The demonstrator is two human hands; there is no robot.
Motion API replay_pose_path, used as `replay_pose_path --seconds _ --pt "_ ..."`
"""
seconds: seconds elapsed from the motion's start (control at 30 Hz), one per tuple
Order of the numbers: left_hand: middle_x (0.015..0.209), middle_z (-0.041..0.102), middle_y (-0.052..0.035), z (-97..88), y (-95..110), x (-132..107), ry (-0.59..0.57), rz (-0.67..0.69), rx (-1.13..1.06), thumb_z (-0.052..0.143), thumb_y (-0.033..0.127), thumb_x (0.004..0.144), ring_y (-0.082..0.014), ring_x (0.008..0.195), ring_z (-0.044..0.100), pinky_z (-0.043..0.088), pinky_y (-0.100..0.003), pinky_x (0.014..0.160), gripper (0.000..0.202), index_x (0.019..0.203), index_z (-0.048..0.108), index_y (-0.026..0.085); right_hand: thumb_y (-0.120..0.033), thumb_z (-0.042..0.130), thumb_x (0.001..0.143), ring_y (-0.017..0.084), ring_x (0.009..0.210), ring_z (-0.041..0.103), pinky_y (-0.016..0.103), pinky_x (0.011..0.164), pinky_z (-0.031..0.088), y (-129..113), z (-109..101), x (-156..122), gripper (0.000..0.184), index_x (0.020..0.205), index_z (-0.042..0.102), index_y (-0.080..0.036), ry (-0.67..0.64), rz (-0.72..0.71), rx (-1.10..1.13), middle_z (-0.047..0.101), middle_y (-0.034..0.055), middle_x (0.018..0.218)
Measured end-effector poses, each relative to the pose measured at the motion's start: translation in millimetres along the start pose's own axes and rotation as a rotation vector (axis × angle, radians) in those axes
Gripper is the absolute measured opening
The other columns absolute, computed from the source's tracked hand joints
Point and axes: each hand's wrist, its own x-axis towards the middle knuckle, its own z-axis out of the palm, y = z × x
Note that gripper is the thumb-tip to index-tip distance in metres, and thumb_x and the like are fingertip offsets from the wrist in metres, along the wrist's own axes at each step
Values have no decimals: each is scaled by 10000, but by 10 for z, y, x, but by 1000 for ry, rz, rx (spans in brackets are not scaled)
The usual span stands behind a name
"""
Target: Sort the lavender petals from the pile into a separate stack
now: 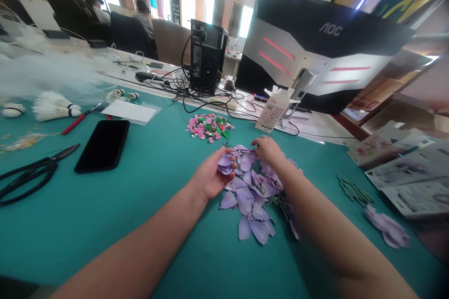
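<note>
A loose pile of light purple plastic petals (245, 196) spreads across the green mat before me, with dark green pieces mixed in at its right side. At the pile's left edge, my left hand (213, 173) is curled round a small stack of purple petals (224, 164). My right hand (268, 149) reaches over the far side of the pile, its fingers bent and drawn together; whatever is between the fingertips is hidden. Just beyond the hands lies a heap of small pink, green and red pieces (210, 127).
On the left are a black phone (102, 145), black scissors (42, 168), red-handled pliers (75, 124) and shuttlecocks (52, 106). To the right lie green stems (355, 190), more purple petals (387, 228) and printed boxes (407, 168). A monitor (308, 51), small carton (275, 108) and cables stand behind.
</note>
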Motion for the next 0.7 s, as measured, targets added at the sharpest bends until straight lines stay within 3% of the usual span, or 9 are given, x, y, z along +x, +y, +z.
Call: replay_pose_path --seconds 0.2,0.4,0.7 --pt "738 629 -20 -20 34 14 15 15 -13 512 287 976 -112 522 635 490 -189 395 180 925 623 155 -114 544 859 235 972 541 297 845 405 56 78 -85 238 949 753 -185 30 -80 -40 628 113 994" --pt "741 622 -20 -21 97 21 23 56 -23 519 293 972 -121 536 640 491 -195 396 183 902 619 157 -139 526 912 240 905 493 318 801 403 190 -7 -374 204 890 722 -189 266 -285 -76 616 103 945" --pt "762 650 -46 -40 170 28 -7 100 -13 464 299 997 -154 587 678 552 -240 445 233 901 610 145 -165 534 940 224 856 515 313 762 420 91 -121 -707 190 873 708 -200 467 -334 55 635 78 890"
